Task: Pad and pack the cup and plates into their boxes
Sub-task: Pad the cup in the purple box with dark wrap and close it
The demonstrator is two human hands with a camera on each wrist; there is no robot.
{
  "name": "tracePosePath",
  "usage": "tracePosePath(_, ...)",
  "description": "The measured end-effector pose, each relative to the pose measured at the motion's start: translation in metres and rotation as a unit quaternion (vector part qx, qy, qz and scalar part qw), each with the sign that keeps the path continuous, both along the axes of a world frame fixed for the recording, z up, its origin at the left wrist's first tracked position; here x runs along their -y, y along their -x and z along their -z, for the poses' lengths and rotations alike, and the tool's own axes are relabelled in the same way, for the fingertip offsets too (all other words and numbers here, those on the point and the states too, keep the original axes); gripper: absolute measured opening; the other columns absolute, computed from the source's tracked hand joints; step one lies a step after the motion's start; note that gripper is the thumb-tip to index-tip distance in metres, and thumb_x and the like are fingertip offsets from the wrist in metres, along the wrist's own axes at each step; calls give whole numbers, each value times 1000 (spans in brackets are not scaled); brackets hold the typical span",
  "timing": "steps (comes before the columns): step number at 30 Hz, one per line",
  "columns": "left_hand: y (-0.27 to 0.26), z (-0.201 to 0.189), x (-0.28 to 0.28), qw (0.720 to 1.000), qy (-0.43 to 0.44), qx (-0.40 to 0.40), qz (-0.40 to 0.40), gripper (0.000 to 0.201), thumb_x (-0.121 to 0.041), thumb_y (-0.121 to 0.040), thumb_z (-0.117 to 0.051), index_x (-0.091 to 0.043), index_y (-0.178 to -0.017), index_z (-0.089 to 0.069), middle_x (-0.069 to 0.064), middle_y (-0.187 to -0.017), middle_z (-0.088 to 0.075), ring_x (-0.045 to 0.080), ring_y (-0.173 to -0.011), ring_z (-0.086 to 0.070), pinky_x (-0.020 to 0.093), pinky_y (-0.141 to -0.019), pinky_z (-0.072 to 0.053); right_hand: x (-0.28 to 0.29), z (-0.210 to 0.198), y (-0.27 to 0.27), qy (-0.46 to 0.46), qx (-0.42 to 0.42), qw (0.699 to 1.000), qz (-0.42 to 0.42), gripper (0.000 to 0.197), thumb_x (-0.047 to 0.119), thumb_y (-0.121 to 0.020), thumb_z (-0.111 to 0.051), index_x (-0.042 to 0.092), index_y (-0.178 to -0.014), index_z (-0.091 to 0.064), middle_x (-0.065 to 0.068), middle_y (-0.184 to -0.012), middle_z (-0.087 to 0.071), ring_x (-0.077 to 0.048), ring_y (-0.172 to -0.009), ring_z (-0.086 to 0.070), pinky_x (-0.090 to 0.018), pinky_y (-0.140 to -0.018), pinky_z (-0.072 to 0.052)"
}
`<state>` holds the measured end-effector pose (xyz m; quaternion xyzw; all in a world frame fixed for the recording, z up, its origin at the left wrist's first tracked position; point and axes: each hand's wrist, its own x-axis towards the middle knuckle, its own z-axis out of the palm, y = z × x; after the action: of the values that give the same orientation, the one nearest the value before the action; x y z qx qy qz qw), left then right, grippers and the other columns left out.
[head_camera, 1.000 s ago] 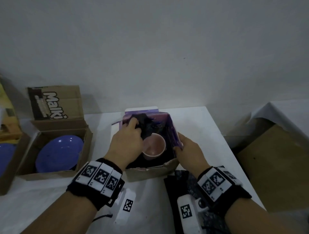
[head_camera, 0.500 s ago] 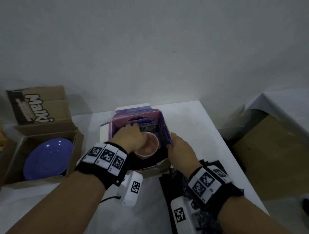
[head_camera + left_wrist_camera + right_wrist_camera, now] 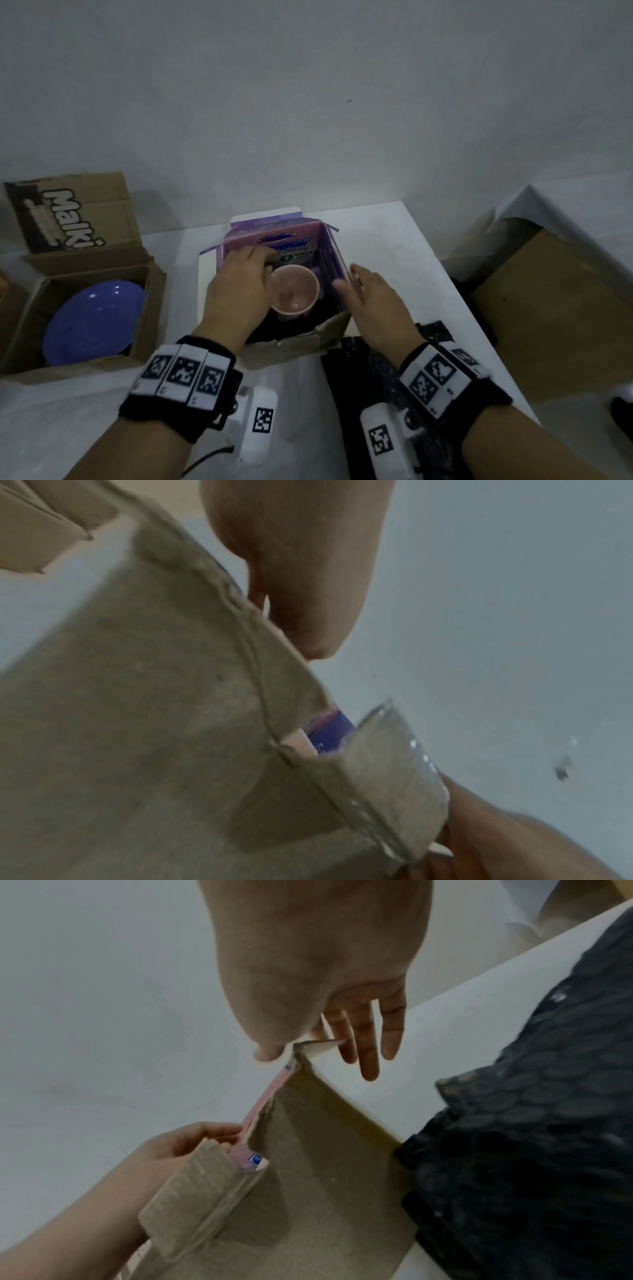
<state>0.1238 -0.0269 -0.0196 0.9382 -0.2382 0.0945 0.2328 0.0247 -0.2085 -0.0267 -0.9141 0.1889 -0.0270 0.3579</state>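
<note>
A pink cup [image 3: 295, 289] stands upright inside the open purple box [image 3: 274, 228] at the middle of the white table [image 3: 394, 246]. Black padding [image 3: 298, 325] lies under and around it. My left hand [image 3: 246, 274] reaches into the box just left of the cup; its fingertips are hidden between the cup and the back wall. My right hand [image 3: 346, 275] is at the box's right wall with fingers [image 3: 368, 1047] straight outside it and the thumb at the rim. A blue plate [image 3: 92, 322] lies in an open brown carton [image 3: 156, 301] at the left.
A sheet of black bubble wrap [image 3: 370, 370] lies on the table just in front of the purple box, under my right wrist. The brown carton's printed flap [image 3: 68, 219] stands up at the back left. Past the table's right edge is a large cardboard piece [image 3: 548, 325].
A second ago my left hand held a wad of black padding over the cup; it has pushed down into the box and the wad is out of sight. My right fingers have straightened.
</note>
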Motion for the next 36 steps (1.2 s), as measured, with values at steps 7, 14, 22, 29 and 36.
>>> tracePosePath(7,-5,25,-22,980,93,-154,-83,74,-2,-85,-52,-16,-148,-17,20,-152,-21,37,-135,-31,47,-106,-34,8,10,63,113,-158,981,18,61,70,-79,-49,17,-108,-42,-4,-107,-49,-25,-95,-56,-37,-77,-49)
tracePosePath(14,-6,27,-21,979,115,-150,-78,69,-1,-87,-46,-19,-148,-16,18,-148,-31,40,-121,-46,49,-97,-42,-8,30,86,131,-193,972,0,44,47,-84,-56,16,-114,-44,-3,-114,-48,-21,-97,-55,-29,-69,-43)
tracePosePath(22,-7,27,-22,978,127,-152,-72,70,-1,-87,-43,-22,-147,-16,14,-150,-30,37,-124,-44,51,-99,-42,9,-14,72,76,115,989,56,11,8,-93,-42,17,-99,-41,0,-59,-49,-15,-49,-47,-24,-44,-31)
tracePosePath(29,-6,28,-21,976,145,-149,-64,68,0,-86,-42,-23,-146,-20,13,-148,-31,34,-123,-45,49,-95,-44,-4,-38,41,-47,269,961,55,21,17,-86,-49,17,-106,-55,-2,-107,-54,-12,-99,-53,-25,-90,-47)
tracePosePath(36,-4,27,-22,977,146,-146,-61,69,-3,-87,-43,-24,-147,-18,10,-151,-28,34,-121,-48,44,-91,-45,-22,-30,15,176,59,978,-90,32,26,-76,-71,23,-81,-40,3,-93,-41,-25,-88,-49,-30,-64,-37)
